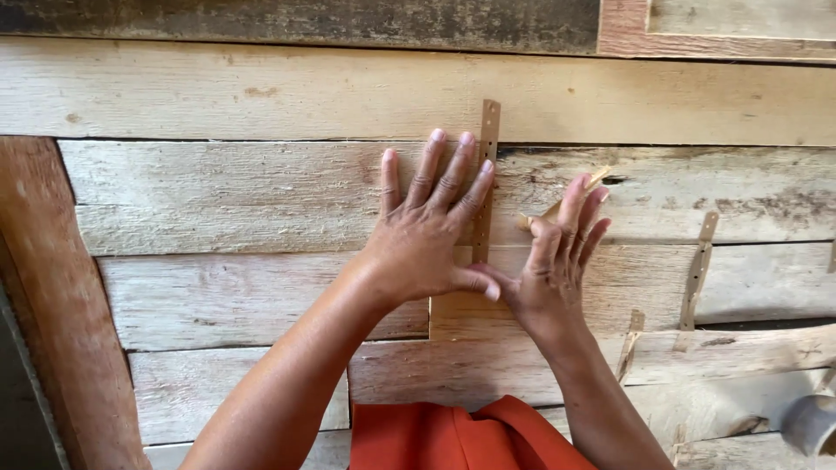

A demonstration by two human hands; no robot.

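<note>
Thin tan strip (486, 174), upright on plank wall (218, 200), pinned flat under left hand (431, 231), fingers (427, 170) spread open, nothing gripped. Right hand (553, 261) just beside, fingers loosely open, w/ pale sliver (601, 178) at fingertips; hold unclear. Strip prob. light, bendy, splintery; best pressed flat or pinched at edges. More strips (697, 270) to right; orange cloth (461, 435) below.

I'm looking at a rough timber building, shed-like: weathered planks (261, 200), a reddish post (61, 296), thin strips (697, 270) nailed across the gaps.
</note>
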